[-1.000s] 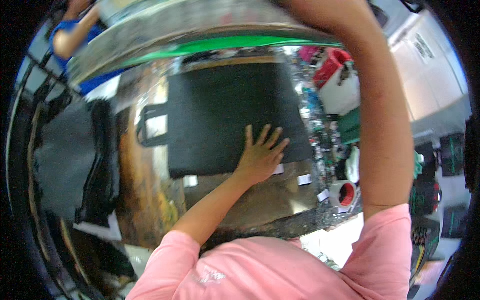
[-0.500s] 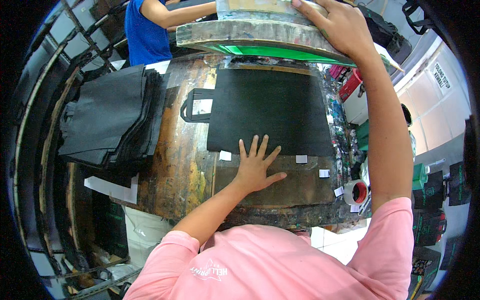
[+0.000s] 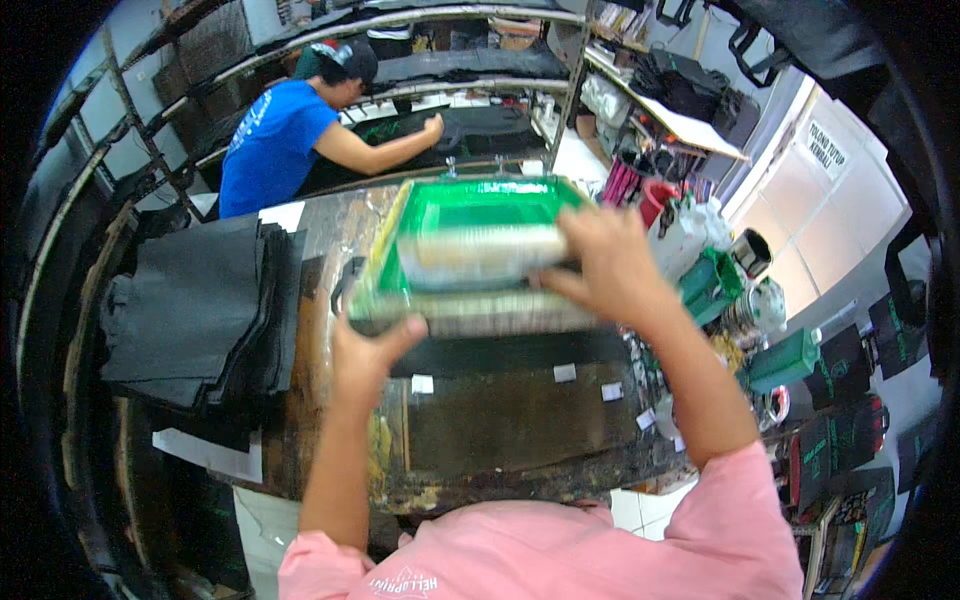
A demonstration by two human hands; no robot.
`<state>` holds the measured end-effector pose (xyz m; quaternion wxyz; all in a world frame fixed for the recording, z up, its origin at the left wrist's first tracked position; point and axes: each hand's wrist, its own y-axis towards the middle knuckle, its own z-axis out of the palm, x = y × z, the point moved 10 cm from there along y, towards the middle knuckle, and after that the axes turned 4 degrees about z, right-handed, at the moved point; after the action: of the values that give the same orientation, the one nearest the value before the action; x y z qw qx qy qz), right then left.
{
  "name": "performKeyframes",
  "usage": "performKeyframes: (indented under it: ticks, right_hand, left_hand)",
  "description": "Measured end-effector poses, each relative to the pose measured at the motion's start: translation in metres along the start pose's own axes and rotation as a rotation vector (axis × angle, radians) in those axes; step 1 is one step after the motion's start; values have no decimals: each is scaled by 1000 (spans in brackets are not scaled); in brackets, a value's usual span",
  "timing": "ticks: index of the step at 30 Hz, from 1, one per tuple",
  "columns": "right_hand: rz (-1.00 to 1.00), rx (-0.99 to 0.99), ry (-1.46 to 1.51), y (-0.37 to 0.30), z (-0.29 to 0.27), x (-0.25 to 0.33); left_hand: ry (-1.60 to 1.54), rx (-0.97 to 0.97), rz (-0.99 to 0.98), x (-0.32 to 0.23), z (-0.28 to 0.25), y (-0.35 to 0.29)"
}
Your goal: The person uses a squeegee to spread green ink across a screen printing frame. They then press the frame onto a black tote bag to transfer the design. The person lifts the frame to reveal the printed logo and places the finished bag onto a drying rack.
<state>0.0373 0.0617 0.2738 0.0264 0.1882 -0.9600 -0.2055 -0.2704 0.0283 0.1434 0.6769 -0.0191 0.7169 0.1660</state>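
A screen-printing frame (image 3: 490, 315) with green mesh lies low over a black fabric bag (image 3: 510, 350), whose near strip shows in front of it. My left hand (image 3: 365, 362) grips the frame's near left corner, thumb toward the near bar and fingers along the side. Inside the frame, my right hand (image 3: 615, 262) is closed around the right end of a pale, blurred squeegee (image 3: 480, 256). Motion smears the squeegee and the near bar, so I cannot tell how firmly the squeegee touches the mesh.
A stack of black fabric bags (image 3: 190, 310) stands on the left. Small white tabs (image 3: 565, 373) mark the stained table (image 3: 500, 430). Green containers (image 3: 785, 362) crowd the right side. A co-worker in a blue shirt (image 3: 275, 150) reaches toward a rack behind the table.
The raised frame has come down over the bag. My left hand has left the bag for the frame's corner. My right hand has moved nearer, now on the squeegee. The view takes in more background.
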Motion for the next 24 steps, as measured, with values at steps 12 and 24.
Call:
performKeyframes:
  ticks: [12, 24]
  right_hand:
    - [-2, 455, 99, -80, 133, 24]
    - [82, 24, -83, 91, 238, -62]
  left_hand:
    - [824, 107, 328, 121, -16, -79]
    - [806, 181, 95, 136, -20, -82]
